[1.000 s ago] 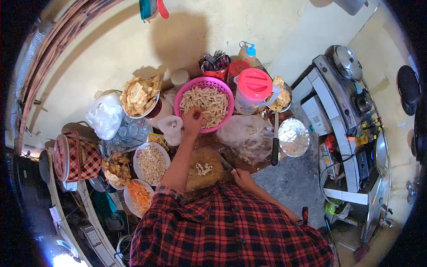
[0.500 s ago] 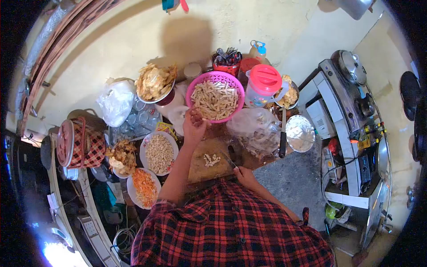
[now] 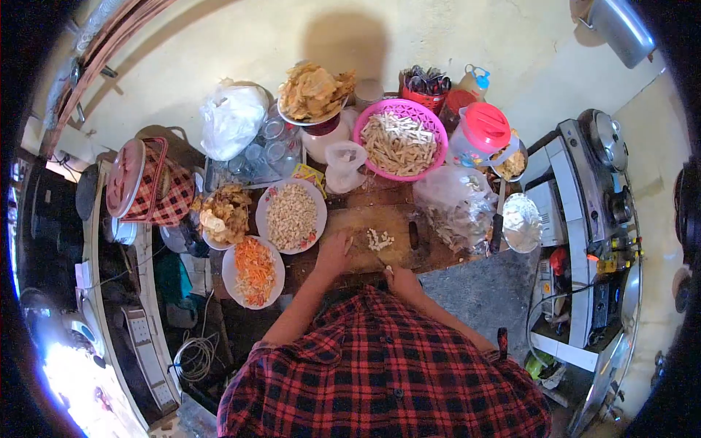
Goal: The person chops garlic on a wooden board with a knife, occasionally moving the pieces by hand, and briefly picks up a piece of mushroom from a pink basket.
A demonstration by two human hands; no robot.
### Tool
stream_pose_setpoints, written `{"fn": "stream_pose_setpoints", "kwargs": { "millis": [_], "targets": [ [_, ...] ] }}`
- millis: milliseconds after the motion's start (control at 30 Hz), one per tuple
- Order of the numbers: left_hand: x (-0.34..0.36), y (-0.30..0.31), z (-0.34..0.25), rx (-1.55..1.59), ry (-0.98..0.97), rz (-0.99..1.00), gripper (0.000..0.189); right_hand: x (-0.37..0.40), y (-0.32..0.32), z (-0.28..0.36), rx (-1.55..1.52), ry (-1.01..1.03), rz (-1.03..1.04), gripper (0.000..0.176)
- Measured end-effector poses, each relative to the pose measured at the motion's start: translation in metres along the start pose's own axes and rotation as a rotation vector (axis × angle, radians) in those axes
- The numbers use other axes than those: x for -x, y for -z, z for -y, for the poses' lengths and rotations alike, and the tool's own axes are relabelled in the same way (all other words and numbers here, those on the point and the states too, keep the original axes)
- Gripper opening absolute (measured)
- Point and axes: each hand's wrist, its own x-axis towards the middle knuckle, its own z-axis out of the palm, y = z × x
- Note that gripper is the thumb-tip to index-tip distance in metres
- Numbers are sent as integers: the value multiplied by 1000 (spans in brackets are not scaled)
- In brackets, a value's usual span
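Note:
My left hand [image 3: 334, 252] is over the left edge of the wooden cutting board [image 3: 356, 219], its fingers together around what looks like a pale strip, mostly hidden. Low at the board's near side, my right hand [image 3: 401, 282] grips a knife [image 3: 382, 261], whose blade points up and left. Small pale diced pieces [image 3: 380, 239] lie on the board between the two hands. Beyond the board stands a pink basket [image 3: 401, 139] full of pale cut strips. A white plate [image 3: 321, 226] heaped with similar diced pieces is just left of the board.
Shredded orange and white vegetables fill another plate [image 3: 276, 296] at the left. A bowl of fried crackers [image 3: 316, 91] stands at the back. Right of the board are a plastic bag [image 3: 458, 201], a pink-lidded jug [image 3: 482, 131], a black-handled knife [image 3: 497, 225] and a white bowl [image 3: 521, 223].
My left hand has come back from the pink basket to the left side of the cutting board. My right hand keeps the knife by the near edge. The view has shifted left.

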Motion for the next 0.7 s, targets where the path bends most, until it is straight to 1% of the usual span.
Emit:
{"fn": "stream_pose_setpoints", "kwargs": {
  "millis": [33,67,133,167,233,267,333,367,433,567,667,700],
  "targets": [
    [9,-3,2,-35,-65,-60,53,2,-2,1,28,-68,-17,38],
    [17,-6,4,-33,-55,-61,53,3,-4,2,31,-65,-7,38],
    [28,-11,4,-14,43,-134,37,6,-5,4,20,-67,-85,36],
    [30,-12,5,-12,49,-137,37,6,-9,3,24,-64,-81,36],
    [34,-13,7,120,-71,-211,24,6,-16,1,22,-13,-86,34],
    [33,-14,8,121,-68,-214,24,6,-19,-1,25,-11,-83,34],
    [31,-19,14,135,-174,-179,18,9,-15,8,5,-3,-113,33],
    [31,-22,16,136,-173,-181,18,9,-14,9,6,-2,-112,33],
    [33,-22,12,83,-269,-176,24,10,-15,10,46,-8,-124,33],
    [37,-25,13,77,-266,-194,25,14,-16,15,98,-7,-126,32],
    [39,-22,12,53,-291,-150,26,15,-14,21,78,-21,-108,33],
    [40,-23,11,35,-301,-193,27,16,-12,23,88,-34,-89,33]
  ]
}}
